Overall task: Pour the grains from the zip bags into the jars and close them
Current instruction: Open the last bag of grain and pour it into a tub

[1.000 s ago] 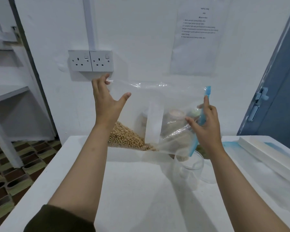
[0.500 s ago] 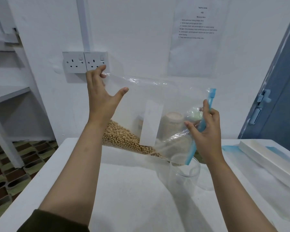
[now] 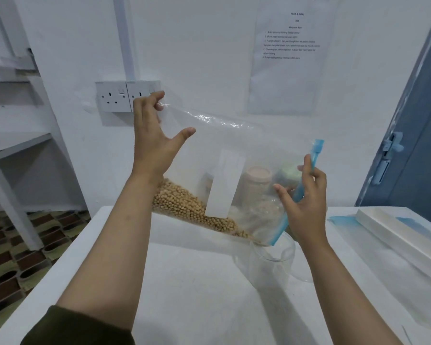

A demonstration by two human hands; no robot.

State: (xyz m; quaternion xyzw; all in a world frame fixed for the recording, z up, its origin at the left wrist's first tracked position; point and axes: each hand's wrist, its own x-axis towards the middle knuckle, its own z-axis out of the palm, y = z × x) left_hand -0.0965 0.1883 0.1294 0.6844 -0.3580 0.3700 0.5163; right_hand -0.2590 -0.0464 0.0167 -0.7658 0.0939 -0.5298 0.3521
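I hold a clear zip bag (image 3: 229, 150) with a blue zip strip and a white label, tilted down to the right above the white table (image 3: 184, 282). My left hand (image 3: 157, 143) pinches its raised bottom corner by the wall sockets. My right hand (image 3: 304, 205) grips the blue zip edge. Tan round grains (image 3: 184, 205) lie along the bag's lower side, sloping toward the zip corner, which hangs over the mouth of an open clear jar (image 3: 269, 262). Through the bag I see other jars (image 3: 256, 180) with pale lids at the back, blurred.
A double wall socket (image 3: 120, 95) and a taped paper sheet (image 3: 289, 53) are on the wall behind. A long white box (image 3: 393, 225) lies on the table's right side by blue tape. A white shelf frame stands left over the tiled floor; a blue door is right.
My left hand has lifted the bag's bottom corner higher, steepening the tilt. The grains have slid further down toward the zip corner over the jar.
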